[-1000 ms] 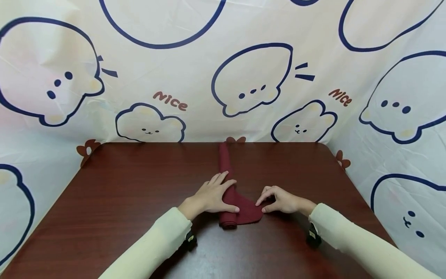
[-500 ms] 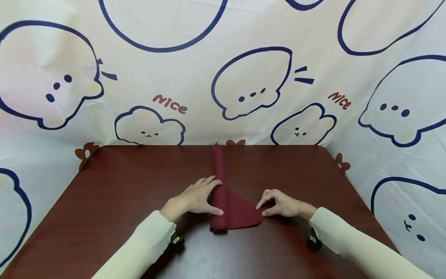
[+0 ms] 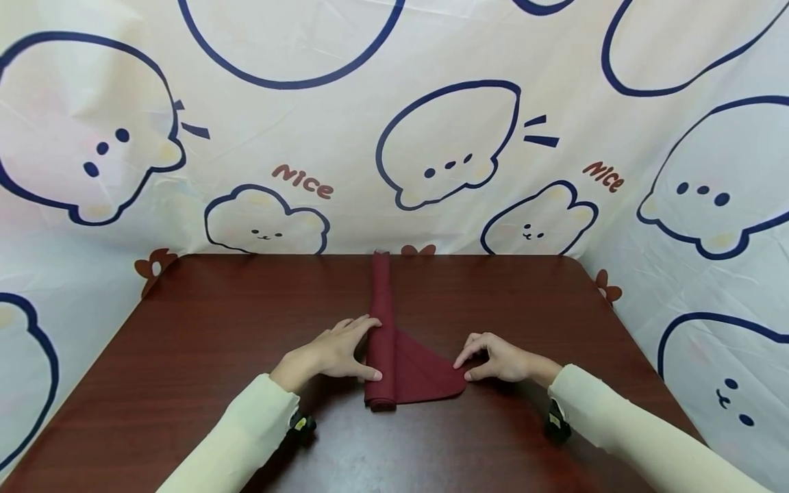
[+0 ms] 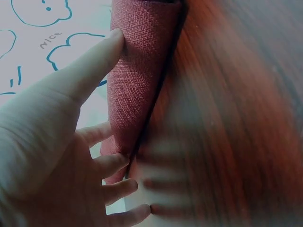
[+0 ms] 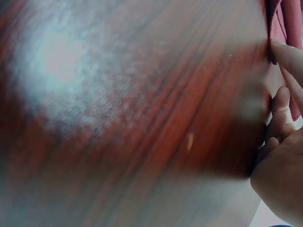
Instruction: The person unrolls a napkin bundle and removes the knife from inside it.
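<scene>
A dark red cloth (image 3: 425, 373) lies on the table, most of it wound into a long roll (image 3: 381, 342) pointing away from me. A flat, triangular flap spreads from the roll's near right side. My left hand (image 3: 335, 352) is at the roll's left side, fingers extended and thumb resting on it. In the left wrist view the thumb touches the woven roll (image 4: 137, 71) and the other fingers reach along its side. My right hand (image 3: 502, 359) holds the flap's right corner between thumb and forefinger, other fingers curled in. The right wrist view shows those fingers at the cloth's edge (image 5: 279, 23).
The brown wooden table (image 3: 259, 294) has rounded far corners. A white sheet (image 3: 345, 123) with cartoon drawings hangs behind it and along both sides. Dark devices are strapped at the left wrist (image 3: 302, 424) and the right wrist (image 3: 557, 421).
The roll has moved left along with my left hand, and more of the flat flap shows to its right. My right hand stays at the corner.
</scene>
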Available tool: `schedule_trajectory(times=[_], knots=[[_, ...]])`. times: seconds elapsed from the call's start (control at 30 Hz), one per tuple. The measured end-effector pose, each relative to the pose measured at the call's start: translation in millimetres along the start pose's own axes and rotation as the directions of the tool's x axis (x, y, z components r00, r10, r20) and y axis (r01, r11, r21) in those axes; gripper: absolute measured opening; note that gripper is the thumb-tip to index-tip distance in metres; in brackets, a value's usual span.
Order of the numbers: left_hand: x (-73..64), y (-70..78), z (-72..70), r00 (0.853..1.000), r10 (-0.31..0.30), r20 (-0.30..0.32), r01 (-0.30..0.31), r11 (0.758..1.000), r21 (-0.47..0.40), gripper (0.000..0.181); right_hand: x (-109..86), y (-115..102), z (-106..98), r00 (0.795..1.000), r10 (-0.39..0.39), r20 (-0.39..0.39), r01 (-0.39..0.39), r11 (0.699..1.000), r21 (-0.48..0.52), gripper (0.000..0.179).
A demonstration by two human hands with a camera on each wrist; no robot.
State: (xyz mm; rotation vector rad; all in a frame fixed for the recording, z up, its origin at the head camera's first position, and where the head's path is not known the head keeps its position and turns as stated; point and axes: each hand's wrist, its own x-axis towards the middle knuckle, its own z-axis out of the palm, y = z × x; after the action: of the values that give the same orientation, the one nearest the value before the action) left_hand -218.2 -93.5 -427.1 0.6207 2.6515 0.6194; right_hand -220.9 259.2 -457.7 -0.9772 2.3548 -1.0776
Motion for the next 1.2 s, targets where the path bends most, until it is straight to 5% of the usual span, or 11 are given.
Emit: schedule_trajectory(times=[0.37, 0.5, 0.7, 0.9, 1.2], knots=[[1.3, 3.0, -5.0, 1.000, 0.015, 0.006, -0.015, 1.000, 0.008, 0.090, 3.4, 1, -3, 1.000, -0.017, -0.008, 0.017, 1.000, -0.008, 0.021], [3.3, 11.7, -5.4, 0.998, 0.040, -0.058, -0.039, 0.999, 0.024, 0.086, 1.6, 1, -2, 1.000, 0.010, -0.001, -0.010, 1.000, -0.010, 0.021], [11.9, 32.3, 6.8, 0.975, 0.162, -0.152, -0.135, 0.975, 0.174, 0.087, -1.3, 3, -1, 1.000, 0.024, -0.006, -0.024, 1.000, -0.001, 0.020], [15.8, 41.9, 17.7, 0.978, 0.171, -0.119, -0.147, 0.971, 0.188, 0.091, -0.3, 4, 1, 1.000, 0.022, -0.002, -0.022, 1.000, 0.007, 0.020], [15.7, 34.4, 20.2, 0.983, 0.155, -0.096, -0.139, 0.977, 0.160, 0.089, 0.3, 3, 0, 0.999, -0.034, -0.011, 0.034, 0.999, 0.000, 0.021]])
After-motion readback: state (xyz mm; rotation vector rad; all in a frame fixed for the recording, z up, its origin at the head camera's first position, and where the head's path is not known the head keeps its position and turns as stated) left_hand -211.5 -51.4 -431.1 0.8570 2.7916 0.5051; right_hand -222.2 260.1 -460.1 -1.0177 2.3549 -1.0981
